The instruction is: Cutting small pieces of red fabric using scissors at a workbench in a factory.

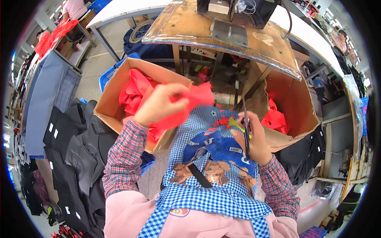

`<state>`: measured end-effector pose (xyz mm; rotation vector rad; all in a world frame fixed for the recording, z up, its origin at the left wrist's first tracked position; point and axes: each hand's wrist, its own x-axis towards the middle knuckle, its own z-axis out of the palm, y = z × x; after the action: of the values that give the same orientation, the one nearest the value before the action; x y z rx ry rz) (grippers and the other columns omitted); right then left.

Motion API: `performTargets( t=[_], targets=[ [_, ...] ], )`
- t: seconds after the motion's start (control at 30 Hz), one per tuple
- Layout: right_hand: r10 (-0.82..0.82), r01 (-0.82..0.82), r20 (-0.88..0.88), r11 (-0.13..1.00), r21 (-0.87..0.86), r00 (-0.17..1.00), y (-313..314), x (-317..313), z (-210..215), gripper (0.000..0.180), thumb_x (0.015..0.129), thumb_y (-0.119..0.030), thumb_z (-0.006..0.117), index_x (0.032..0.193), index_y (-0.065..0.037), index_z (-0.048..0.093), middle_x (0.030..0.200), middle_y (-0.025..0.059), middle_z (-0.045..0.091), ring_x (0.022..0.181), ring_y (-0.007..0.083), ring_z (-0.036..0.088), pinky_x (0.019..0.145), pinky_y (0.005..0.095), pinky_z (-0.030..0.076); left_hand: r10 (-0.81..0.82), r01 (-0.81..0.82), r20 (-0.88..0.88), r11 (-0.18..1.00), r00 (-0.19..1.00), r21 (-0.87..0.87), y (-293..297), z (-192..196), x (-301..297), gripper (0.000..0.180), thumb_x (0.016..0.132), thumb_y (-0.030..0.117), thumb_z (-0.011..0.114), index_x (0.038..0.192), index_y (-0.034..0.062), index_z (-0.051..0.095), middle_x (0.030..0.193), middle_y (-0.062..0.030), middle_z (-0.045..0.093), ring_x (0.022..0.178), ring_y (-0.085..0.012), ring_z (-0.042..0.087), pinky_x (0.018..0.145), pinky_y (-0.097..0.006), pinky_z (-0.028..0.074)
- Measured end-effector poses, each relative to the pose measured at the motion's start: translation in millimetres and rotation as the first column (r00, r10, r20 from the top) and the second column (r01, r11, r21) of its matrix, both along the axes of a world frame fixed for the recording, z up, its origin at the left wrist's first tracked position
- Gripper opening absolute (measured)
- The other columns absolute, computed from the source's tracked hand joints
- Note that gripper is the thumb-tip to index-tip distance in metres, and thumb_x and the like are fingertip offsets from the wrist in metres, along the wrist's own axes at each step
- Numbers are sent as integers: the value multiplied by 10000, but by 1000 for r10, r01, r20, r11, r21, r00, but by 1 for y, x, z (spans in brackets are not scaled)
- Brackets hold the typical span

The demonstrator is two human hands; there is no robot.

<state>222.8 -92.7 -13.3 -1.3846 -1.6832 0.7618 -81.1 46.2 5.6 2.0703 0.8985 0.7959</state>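
Observation:
My left hand (160, 104) is closed on a piece of red fabric (200, 95), pinched between thumb and fingers above the left cardboard box (104, 104). Its loose end is blurred and points right. More red fabric (135, 92) lies heaped in that box. My right hand (256, 137) is closed around dark scissors (247, 137), with the blades pointing away from me; part of the handles is hidden by the fingers. Beside the right thumb is a yellow-green scrap (235, 124). Small red scraps (222, 121) lie on the blue checked apron (198, 119) over my lap.
A second cardboard box (295, 133) with red pieces (274, 119) stands at the right. Ahead is a worn wooden worktable (186, 29) bearing a machine. Dark grey fabric pieces (81, 154) are piled at the left. Blue crates (107, 75) stand behind the left box.

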Motion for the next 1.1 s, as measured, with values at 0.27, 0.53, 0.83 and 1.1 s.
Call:
performTargets(
  t=[0.27, 0.53, 0.83, 1.1],
  targets=[
    [200, -220, -104, 945, -244, 974, 11, -1, 39, 385, 867, -100, 789, 1190, -32, 592, 810, 5, 586, 721, 52, 552, 669, 239, 487, -356, 382, 139, 852, 924, -358, -51, 2, 68, 281, 876, 183, 752, 1068, -12, 690, 932, -73, 708, 868, -142, 648, 802, -278, 511],
    [233, -203, 110, 951, -233, 966, 5, 19, 25, 505, 865, -280, 799, 1218, 6, 578, 914, 169, 659, 774, 313, 626, 725, 369, 507, -356, 314, 50, 740, 933, -595, -56, -30, 62, 320, 889, 259, 783, 1059, -6, 723, 882, -36, 713, 837, -92, 633, 776, -279, 511],
    [327, -273, 462, 945, -180, 824, -3, 74, 33, 578, 875, -467, 751, 1228, -30, 613, 1022, 139, 618, 949, 320, 640, 801, 398, 520, -265, 221, 20, 754, 964, -619, -53, -17, 62, 348, 881, 245, 795, 1103, -15, 728, 901, -29, 720, 841, -82, 633, 787, -258, 520],
    [427, -385, 531, 902, -194, 732, 5, 73, 35, 554, 864, -475, 746, 1196, -45, 637, 1009, 139, 618, 961, 347, 634, 779, 427, 519, -292, 240, 33, 711, 956, -661, -55, -23, 66, 331, 891, 239, 790, 1093, -16, 732, 891, -20, 716, 826, -72, 623, 768, -251, 516]
  ],
)
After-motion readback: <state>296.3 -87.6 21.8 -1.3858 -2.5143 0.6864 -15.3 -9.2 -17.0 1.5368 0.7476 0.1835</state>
